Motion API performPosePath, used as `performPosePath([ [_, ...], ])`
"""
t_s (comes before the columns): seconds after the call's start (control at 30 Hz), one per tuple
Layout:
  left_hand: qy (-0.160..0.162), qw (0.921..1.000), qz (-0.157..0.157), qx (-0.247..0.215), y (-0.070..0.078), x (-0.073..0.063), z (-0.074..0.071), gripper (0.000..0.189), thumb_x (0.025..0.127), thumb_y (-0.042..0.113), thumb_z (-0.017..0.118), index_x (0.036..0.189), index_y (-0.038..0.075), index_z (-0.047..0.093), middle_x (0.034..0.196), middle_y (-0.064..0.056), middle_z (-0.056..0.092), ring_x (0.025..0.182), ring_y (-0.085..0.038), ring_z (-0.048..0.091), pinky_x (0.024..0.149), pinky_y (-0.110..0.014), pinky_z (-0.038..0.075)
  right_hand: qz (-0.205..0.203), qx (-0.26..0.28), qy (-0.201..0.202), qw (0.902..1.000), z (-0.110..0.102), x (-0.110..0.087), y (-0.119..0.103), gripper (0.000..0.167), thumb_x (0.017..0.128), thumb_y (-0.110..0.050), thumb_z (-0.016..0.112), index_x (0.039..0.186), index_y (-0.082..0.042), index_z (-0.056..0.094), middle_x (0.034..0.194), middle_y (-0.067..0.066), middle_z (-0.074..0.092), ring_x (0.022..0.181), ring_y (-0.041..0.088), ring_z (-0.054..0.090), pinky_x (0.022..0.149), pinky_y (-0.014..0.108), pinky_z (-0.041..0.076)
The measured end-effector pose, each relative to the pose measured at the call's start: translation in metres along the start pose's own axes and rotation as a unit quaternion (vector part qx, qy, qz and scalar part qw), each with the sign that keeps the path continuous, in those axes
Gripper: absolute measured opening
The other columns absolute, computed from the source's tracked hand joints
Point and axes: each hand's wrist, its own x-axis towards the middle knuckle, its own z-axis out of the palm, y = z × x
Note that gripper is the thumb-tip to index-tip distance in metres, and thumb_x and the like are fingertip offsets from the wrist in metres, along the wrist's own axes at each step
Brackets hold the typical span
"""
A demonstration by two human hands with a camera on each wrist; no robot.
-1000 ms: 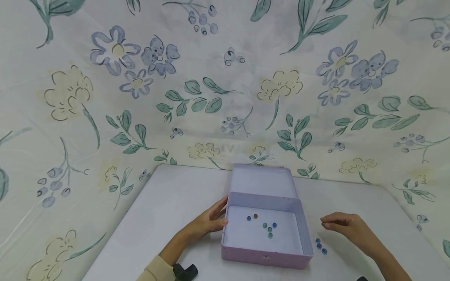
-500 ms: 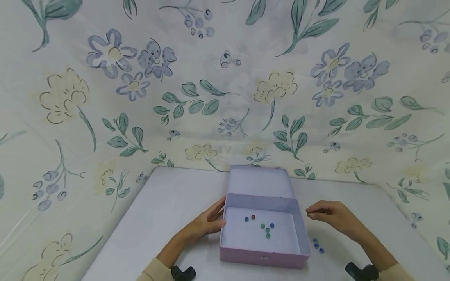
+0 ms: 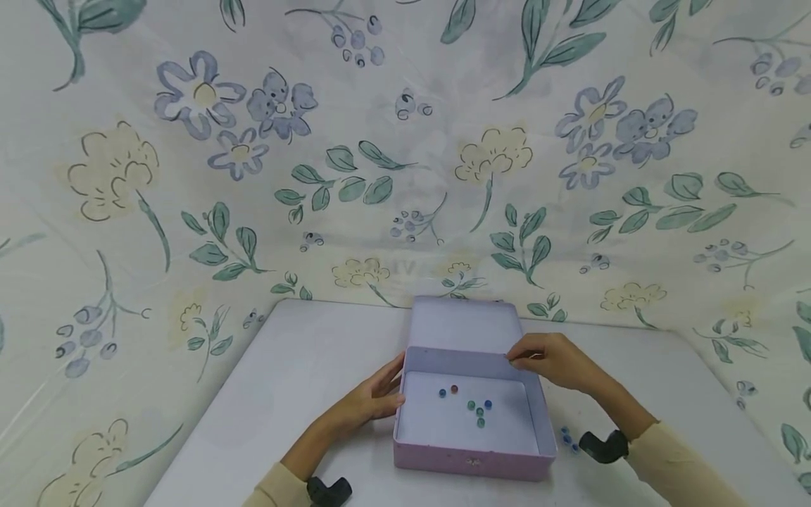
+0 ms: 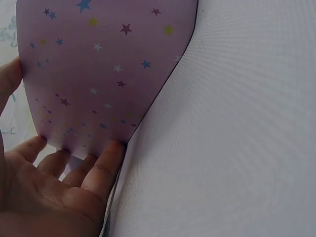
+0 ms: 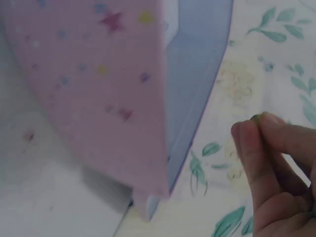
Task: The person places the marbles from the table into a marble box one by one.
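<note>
Two hands (image 3: pixel 364 407) (image 3: pixel 559 360), one box (image 3: pixel 472 462); six marbles (image 3: pixel 479 412) inside, three beside it

The person wears 2 long sleeves of plain cream-beige cloth, the left sleeve (image 3: pixel 277 487) and the right sleeve (image 3: pixel 681 465), each ending near the wrist. At each wrist sits a small black camera: the left wrist camera (image 3: pixel 329 491) and the right wrist camera (image 3: pixel 604 447) look alike, smooth and dark, with a compact, angular outline and a rounded, barrel-like end. Past the cuffs, the left hand (image 3: pixel 362 410) and the right hand (image 3: pixel 557 360) are bare. In the left wrist view, 4 slender fingers (image 4: pixel 101 170) and a thumb show, with creases crossing the palm.
</note>
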Motion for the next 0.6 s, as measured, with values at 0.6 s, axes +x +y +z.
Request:
performPosePath([
  [0.6,0.01,0.9999,-0.007,-0.011,0.0,0.002,-0.002,0.083,0.099,0.025,0.062,0.162,0.026,0.008,0.17,-0.008,-0.004,0.154,-0.045,0.005,0.112,-0.067,0.032,-0.05,-0.01,-0.077,0.9957,0.042,0.057,-0.02,0.014,0.089,-0.005,0.072,0.1,-0.011,0.079,0.098,0.001,0.075,0.091,0.008,0.069,0.081,0.019,0.057],
])
